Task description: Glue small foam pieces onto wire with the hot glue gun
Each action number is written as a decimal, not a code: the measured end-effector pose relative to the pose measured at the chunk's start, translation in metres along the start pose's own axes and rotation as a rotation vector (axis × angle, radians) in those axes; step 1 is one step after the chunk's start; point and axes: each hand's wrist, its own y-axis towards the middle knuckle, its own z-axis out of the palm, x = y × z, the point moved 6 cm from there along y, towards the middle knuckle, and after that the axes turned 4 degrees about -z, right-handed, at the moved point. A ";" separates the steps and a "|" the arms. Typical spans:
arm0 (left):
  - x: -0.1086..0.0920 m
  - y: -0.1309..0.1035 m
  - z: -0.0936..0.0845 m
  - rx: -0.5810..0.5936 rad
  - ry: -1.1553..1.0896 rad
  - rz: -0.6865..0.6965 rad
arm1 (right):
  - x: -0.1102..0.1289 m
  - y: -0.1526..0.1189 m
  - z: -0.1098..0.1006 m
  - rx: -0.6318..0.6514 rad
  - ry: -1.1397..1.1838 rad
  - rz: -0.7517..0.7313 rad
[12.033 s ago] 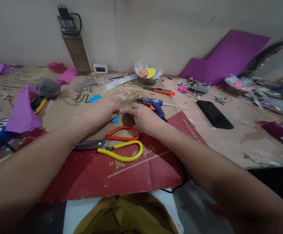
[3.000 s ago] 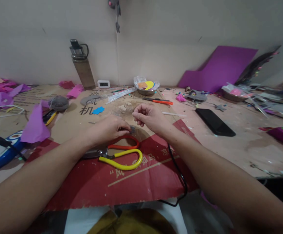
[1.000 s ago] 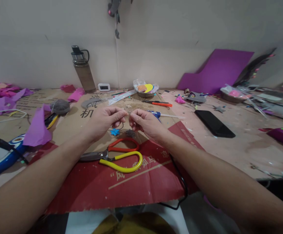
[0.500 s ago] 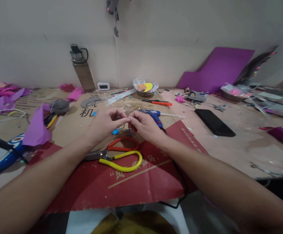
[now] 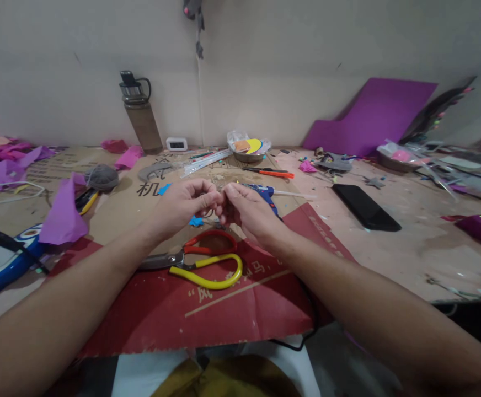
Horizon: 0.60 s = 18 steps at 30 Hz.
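My left hand (image 5: 182, 205) and my right hand (image 5: 246, 209) meet at the fingertips above the cardboard. Both are pinched closed on something too small and hidden to make out. Just below them lie scissors (image 5: 219, 282) with one red and one yellow handle, their blades pointing left, on a red printed sheet (image 5: 249, 314). A small blue piece (image 5: 196, 221) sits under the fingers, and another blue piece (image 5: 164, 189) is left of them. Behind my right hand a blue glue gun (image 5: 267, 194) is partly hidden.
A bottle (image 5: 141, 121) and a small white clock (image 5: 176, 144) stand near the wall. Orange-handled scissors (image 5: 276, 172) lie behind my hands. To the right is a black phone (image 5: 364, 207); to the left are purple sheet (image 5: 63, 215) and grey yarn (image 5: 102, 177).
The fingers of both hands have shifted slightly, with my right thumb raised and more bent fingers showing below it. The view has moved a little.
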 end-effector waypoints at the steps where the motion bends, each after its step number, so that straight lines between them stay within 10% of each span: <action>1: 0.001 0.001 -0.003 -0.014 -0.068 -0.010 | 0.002 0.001 -0.003 -0.028 0.005 -0.008; 18: 0.010 0.000 0.006 0.046 -0.251 -0.064 | 0.030 -0.004 -0.003 -0.097 -0.689 -0.388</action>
